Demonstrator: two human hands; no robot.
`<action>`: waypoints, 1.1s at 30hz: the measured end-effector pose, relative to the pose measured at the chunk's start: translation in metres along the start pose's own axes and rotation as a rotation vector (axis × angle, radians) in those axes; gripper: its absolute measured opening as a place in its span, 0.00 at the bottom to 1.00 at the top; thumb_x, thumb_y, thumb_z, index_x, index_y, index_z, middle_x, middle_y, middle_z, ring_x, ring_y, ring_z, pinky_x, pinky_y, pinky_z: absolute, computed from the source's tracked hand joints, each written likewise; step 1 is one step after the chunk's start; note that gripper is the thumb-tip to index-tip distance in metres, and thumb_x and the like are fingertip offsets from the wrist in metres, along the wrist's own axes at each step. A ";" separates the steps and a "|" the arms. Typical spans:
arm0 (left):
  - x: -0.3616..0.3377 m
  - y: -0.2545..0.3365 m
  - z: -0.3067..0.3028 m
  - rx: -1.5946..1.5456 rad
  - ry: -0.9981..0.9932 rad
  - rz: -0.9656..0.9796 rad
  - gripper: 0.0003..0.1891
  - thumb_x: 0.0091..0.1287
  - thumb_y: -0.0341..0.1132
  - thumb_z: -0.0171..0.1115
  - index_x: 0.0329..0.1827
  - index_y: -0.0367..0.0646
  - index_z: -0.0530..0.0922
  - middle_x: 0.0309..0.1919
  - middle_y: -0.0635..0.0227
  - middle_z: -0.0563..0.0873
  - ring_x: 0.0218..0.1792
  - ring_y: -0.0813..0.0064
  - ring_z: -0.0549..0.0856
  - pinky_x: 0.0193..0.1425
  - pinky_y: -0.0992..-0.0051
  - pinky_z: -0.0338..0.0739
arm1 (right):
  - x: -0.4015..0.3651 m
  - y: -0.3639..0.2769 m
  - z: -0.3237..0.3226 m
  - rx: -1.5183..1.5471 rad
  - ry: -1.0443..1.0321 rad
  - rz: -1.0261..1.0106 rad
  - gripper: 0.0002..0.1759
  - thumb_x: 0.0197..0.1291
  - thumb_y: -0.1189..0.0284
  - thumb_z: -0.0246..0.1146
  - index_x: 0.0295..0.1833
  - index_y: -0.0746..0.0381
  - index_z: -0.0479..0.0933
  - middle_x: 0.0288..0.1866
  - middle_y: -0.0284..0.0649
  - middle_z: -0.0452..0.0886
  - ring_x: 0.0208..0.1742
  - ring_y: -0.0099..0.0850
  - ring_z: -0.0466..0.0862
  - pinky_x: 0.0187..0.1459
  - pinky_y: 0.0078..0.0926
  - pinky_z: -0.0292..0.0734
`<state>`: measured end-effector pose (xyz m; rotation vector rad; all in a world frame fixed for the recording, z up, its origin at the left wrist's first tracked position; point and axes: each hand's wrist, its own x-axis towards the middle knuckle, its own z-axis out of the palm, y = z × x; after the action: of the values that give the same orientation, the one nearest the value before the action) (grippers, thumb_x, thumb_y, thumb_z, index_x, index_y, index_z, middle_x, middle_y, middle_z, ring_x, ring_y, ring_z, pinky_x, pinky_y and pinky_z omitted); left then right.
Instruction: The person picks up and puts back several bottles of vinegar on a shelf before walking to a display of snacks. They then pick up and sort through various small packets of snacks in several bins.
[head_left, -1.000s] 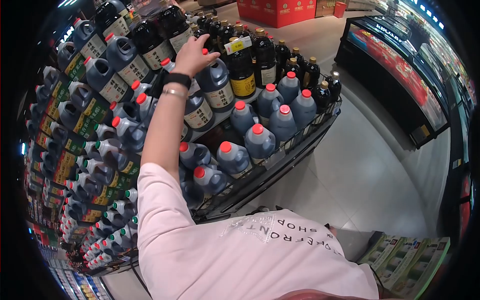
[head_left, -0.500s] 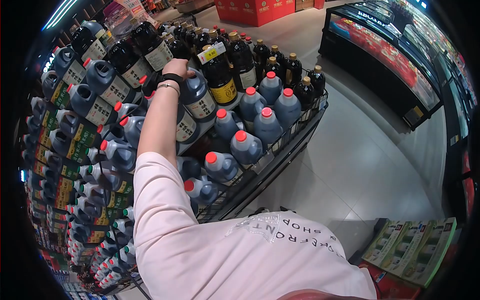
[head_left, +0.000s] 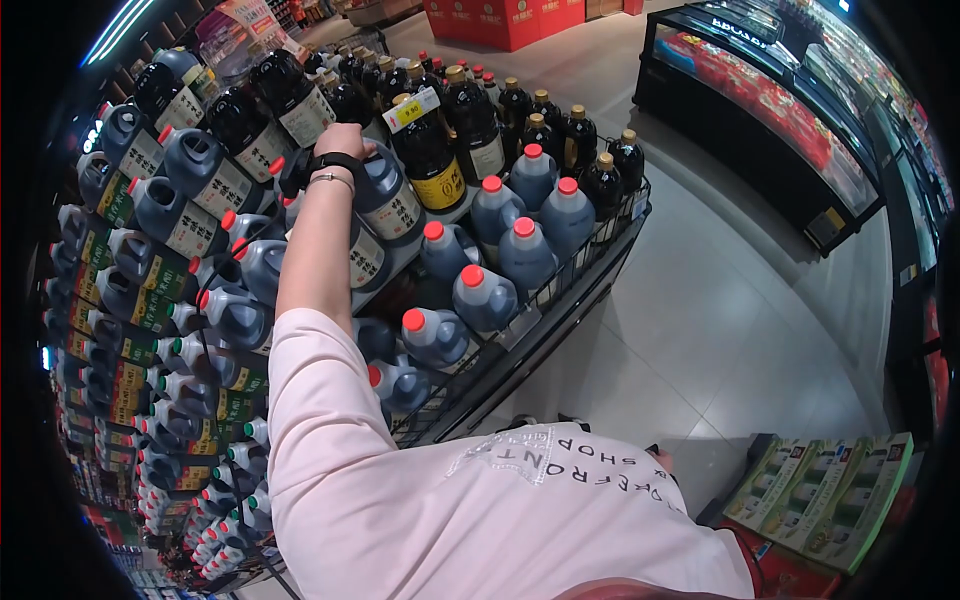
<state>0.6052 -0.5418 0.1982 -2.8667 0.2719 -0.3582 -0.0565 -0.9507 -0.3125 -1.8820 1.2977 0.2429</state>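
Left hand (head_left: 343, 142), seen in the head view between ten and eleven o'clock of the frame's middle, rests knuckles-up over the top of a blue-grey jug (head_left: 388, 203), partly curled, thumb along its near side; the fingertips are hidden, so I cannot tell how tightly they close. The right hand (head_left: 665, 460), toward four o'clock at the shirt's edge, is mostly hidden, and neither its opening nor what it has can be told. The jug stands on the packed display, label outward, toward five o'clock from the left hand; a yellow-labelled bottle (head_left: 430, 165) is just beside it at two o'clock, and a price tag (head_left: 413, 109) shows near twelve. For a sound grip, I would judge it best to wrap the fingers well round the handle rather than pinch the cap, keep the jug upright, and leave the close neighbours unbumped. Against the frame a second ago, where the fingers were spread and the jug's red cap showed, the hand has now settled lower and covers that cap; since half a second ago, the view has merely slid slightly.
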 end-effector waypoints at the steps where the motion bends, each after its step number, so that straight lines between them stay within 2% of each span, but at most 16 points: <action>1: 0.000 0.000 0.000 -0.001 0.002 -0.001 0.22 0.57 0.52 0.69 0.44 0.43 0.84 0.42 0.54 0.87 0.47 0.55 0.85 0.52 0.59 0.79 | -0.002 -0.004 -0.002 0.001 0.002 -0.002 0.19 0.49 0.60 0.65 0.36 0.67 0.82 0.38 0.57 0.84 0.42 0.53 0.84 0.46 0.43 0.78; 3: 0.000 0.001 0.000 0.002 -0.007 -0.009 0.22 0.57 0.52 0.69 0.44 0.43 0.83 0.42 0.53 0.87 0.48 0.54 0.85 0.53 0.59 0.80 | -0.010 -0.013 -0.007 -0.045 0.004 0.007 0.19 0.48 0.60 0.66 0.35 0.68 0.82 0.37 0.57 0.84 0.42 0.53 0.84 0.46 0.43 0.78; 10: 0.000 0.004 0.000 -0.064 -0.016 -0.090 0.25 0.60 0.53 0.67 0.50 0.42 0.80 0.48 0.47 0.84 0.51 0.50 0.83 0.55 0.58 0.79 | 0.013 0.030 0.003 -0.073 -0.030 -0.017 0.21 0.48 0.61 0.67 0.36 0.70 0.83 0.38 0.57 0.84 0.42 0.52 0.84 0.46 0.42 0.78; 12: 0.000 0.003 -0.005 -0.060 -0.088 -0.067 0.31 0.60 0.55 0.67 0.60 0.45 0.75 0.52 0.44 0.82 0.56 0.50 0.82 0.59 0.59 0.78 | 0.046 0.079 0.036 -0.005 0.037 0.053 0.20 0.48 0.62 0.67 0.37 0.70 0.83 0.39 0.58 0.84 0.43 0.52 0.84 0.46 0.43 0.78; 13: 0.004 -0.002 -0.003 -0.068 -0.124 -0.044 0.33 0.61 0.56 0.66 0.63 0.45 0.72 0.54 0.43 0.81 0.58 0.48 0.80 0.62 0.58 0.76 | 0.044 0.075 0.035 0.016 0.047 0.058 0.20 0.48 0.62 0.67 0.38 0.70 0.82 0.39 0.58 0.84 0.43 0.52 0.84 0.47 0.43 0.78; 15: 0.003 -0.007 -0.017 -0.170 -0.155 -0.018 0.33 0.63 0.53 0.63 0.66 0.43 0.69 0.57 0.48 0.81 0.59 0.53 0.80 0.63 0.58 0.74 | 0.040 0.075 0.028 0.056 0.069 0.086 0.21 0.48 0.63 0.67 0.39 0.71 0.82 0.40 0.59 0.84 0.44 0.53 0.84 0.48 0.43 0.78; 18: -0.013 0.007 -0.058 -0.009 0.001 -0.069 0.22 0.63 0.46 0.62 0.55 0.41 0.78 0.47 0.51 0.86 0.49 0.52 0.85 0.53 0.57 0.79 | 0.036 0.081 0.021 0.116 0.090 0.136 0.21 0.46 0.64 0.67 0.40 0.72 0.82 0.40 0.59 0.84 0.45 0.54 0.84 0.49 0.43 0.78; 20: -0.056 0.044 -0.102 -0.078 0.244 -0.091 0.17 0.64 0.43 0.60 0.50 0.41 0.81 0.42 0.51 0.86 0.42 0.52 0.86 0.46 0.55 0.79 | 0.045 0.099 0.025 0.076 0.117 0.135 0.21 0.44 0.64 0.67 0.39 0.72 0.82 0.38 0.60 0.84 0.44 0.55 0.84 0.48 0.43 0.79; 22: -0.101 0.088 -0.129 -0.358 0.514 0.000 0.15 0.67 0.40 0.58 0.50 0.40 0.81 0.37 0.51 0.86 0.38 0.55 0.87 0.40 0.59 0.79 | 0.046 0.106 0.022 0.097 0.092 0.169 0.21 0.44 0.64 0.67 0.38 0.72 0.82 0.37 0.60 0.84 0.42 0.54 0.84 0.47 0.43 0.79; 24: -0.148 0.143 -0.140 -0.797 0.674 0.143 0.11 0.67 0.33 0.59 0.48 0.39 0.81 0.32 0.55 0.86 0.35 0.58 0.87 0.38 0.65 0.80 | 0.057 0.121 0.026 0.044 0.077 0.138 0.21 0.44 0.64 0.67 0.38 0.72 0.82 0.36 0.60 0.84 0.42 0.54 0.84 0.46 0.42 0.79; 26: -0.186 0.197 -0.128 -0.995 0.844 0.467 0.08 0.64 0.24 0.60 0.45 0.37 0.81 0.30 0.59 0.86 0.32 0.63 0.86 0.36 0.71 0.79 | 0.065 0.124 0.021 -0.008 0.068 0.114 0.21 0.44 0.64 0.67 0.38 0.72 0.82 0.36 0.60 0.84 0.42 0.54 0.84 0.46 0.42 0.79; 27: -0.206 0.225 -0.117 -1.113 0.794 0.595 0.09 0.59 0.19 0.61 0.43 0.37 0.81 0.32 0.60 0.87 0.31 0.64 0.86 0.36 0.71 0.80 | 0.065 0.118 0.018 0.020 0.053 0.117 0.21 0.44 0.64 0.67 0.38 0.72 0.82 0.36 0.60 0.84 0.42 0.54 0.84 0.46 0.42 0.79; 28: -0.220 0.254 -0.097 -1.242 0.691 0.731 0.09 0.63 0.21 0.59 0.44 0.37 0.81 0.30 0.64 0.85 0.29 0.72 0.85 0.33 0.74 0.78 | 0.062 0.120 0.014 0.051 0.041 0.126 0.21 0.44 0.64 0.67 0.38 0.72 0.82 0.36 0.60 0.84 0.42 0.54 0.84 0.47 0.42 0.79; 29: -0.239 0.286 -0.083 -1.290 0.569 0.743 0.09 0.61 0.20 0.60 0.43 0.36 0.81 0.28 0.63 0.85 0.29 0.70 0.86 0.32 0.74 0.79 | 0.064 0.121 0.013 0.090 0.050 0.153 0.21 0.45 0.64 0.67 0.38 0.72 0.82 0.37 0.60 0.84 0.43 0.54 0.84 0.47 0.42 0.78; 30: -0.252 0.314 -0.077 -1.258 0.521 0.824 0.10 0.59 0.20 0.61 0.44 0.36 0.81 0.27 0.61 0.85 0.27 0.67 0.86 0.31 0.73 0.79 | 0.016 0.043 -0.046 0.029 0.029 0.140 0.20 0.46 0.64 0.66 0.38 0.71 0.82 0.37 0.59 0.84 0.43 0.53 0.84 0.48 0.42 0.78; 33: -0.279 0.368 -0.048 -1.280 0.272 0.962 0.13 0.57 0.22 0.66 0.46 0.38 0.80 0.27 0.60 0.83 0.25 0.62 0.83 0.28 0.71 0.75 | 0.022 0.033 -0.063 0.095 0.007 0.210 0.19 0.47 0.64 0.66 0.38 0.70 0.82 0.38 0.58 0.84 0.45 0.53 0.84 0.49 0.42 0.78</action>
<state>0.2702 -0.8441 0.0872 -3.0977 2.5662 -0.4444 -0.0917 -1.0150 -0.3013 -1.6694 1.4875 0.2781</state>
